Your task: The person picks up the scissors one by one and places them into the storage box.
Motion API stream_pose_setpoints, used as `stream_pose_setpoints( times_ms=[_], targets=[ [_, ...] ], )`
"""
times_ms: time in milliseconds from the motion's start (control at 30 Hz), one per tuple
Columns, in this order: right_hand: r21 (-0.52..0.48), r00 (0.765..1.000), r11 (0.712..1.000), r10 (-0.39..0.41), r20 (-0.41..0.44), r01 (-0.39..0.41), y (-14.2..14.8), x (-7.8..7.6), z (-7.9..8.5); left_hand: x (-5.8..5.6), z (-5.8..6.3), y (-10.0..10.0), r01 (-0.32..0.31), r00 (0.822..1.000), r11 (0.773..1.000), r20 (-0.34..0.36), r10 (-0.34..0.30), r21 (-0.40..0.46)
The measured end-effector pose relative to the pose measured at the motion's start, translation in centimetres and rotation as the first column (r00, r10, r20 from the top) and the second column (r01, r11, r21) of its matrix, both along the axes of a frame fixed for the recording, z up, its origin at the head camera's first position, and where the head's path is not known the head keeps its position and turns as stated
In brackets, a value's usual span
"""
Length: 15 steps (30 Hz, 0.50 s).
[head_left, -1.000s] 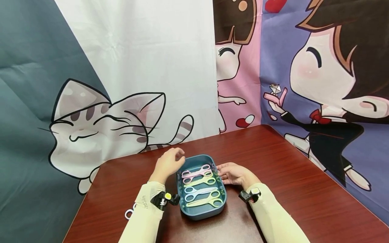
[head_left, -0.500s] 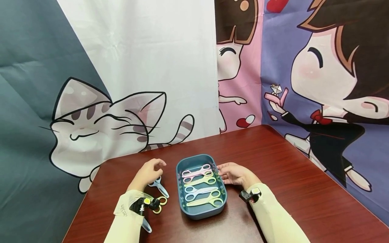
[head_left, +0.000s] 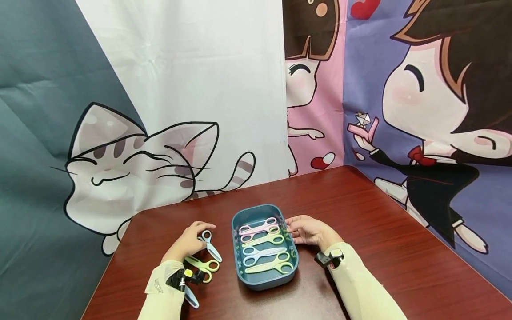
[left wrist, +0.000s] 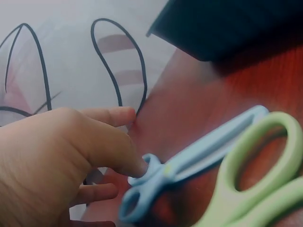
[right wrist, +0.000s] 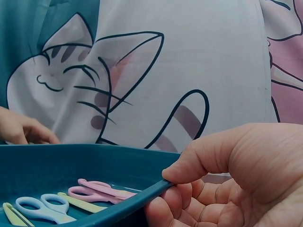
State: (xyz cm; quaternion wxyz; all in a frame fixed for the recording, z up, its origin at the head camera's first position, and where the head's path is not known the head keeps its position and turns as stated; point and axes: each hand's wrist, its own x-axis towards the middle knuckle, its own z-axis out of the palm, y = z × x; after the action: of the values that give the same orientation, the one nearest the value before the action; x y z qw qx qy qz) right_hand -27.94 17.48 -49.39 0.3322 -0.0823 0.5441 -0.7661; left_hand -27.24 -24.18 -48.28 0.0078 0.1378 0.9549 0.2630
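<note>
On the left of the table, my left hand [head_left: 186, 241] reaches over the handles of a pair of light blue scissors [head_left: 213, 251]. In the left wrist view the thumb tip overlaps a finger loop of these blue scissors [left wrist: 177, 166], while the index finger stretches past above it. Green scissors [head_left: 204, 266] lie just below, nearer to me. My right hand [head_left: 308, 230] pinches the right rim of a dark blue plastic basket [right wrist: 109, 152], thumb over the edge and fingers beneath. Inside lie pink scissors [head_left: 258, 228], blue scissors [head_left: 264, 253] and green pairs, roughly in rows.
Another blue pair of scissors [head_left: 191, 297] shows partly under the left wrist. The reddish-brown wooden table [head_left: 360, 222] extends to the right of the basket. A cartoon-printed cloth [head_left: 224, 89] hangs along the back and right edges.
My left hand has moved from the basket's left rim leftward and down to the loose blue scissors, uncovering green scissors on the table. The right hand stays on the rim.
</note>
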Motion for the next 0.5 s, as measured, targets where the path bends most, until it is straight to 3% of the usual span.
stream_pose_setpoints(
  times_ms=[267,500],
  targets=[
    [-0.006,1.000,1.000,0.003,0.002,-0.003,0.02,-0.06,-0.11,0.43,-0.85,0.11,-0.052,0.999,0.994,0.006,0.053,-0.097],
    [-0.012,1.000,1.000,0.011,-0.003,-0.011,0.00,0.02,-0.10,0.67,-0.88,0.06,-0.044,0.999,0.994,0.019,0.046,-0.097]
  ],
)
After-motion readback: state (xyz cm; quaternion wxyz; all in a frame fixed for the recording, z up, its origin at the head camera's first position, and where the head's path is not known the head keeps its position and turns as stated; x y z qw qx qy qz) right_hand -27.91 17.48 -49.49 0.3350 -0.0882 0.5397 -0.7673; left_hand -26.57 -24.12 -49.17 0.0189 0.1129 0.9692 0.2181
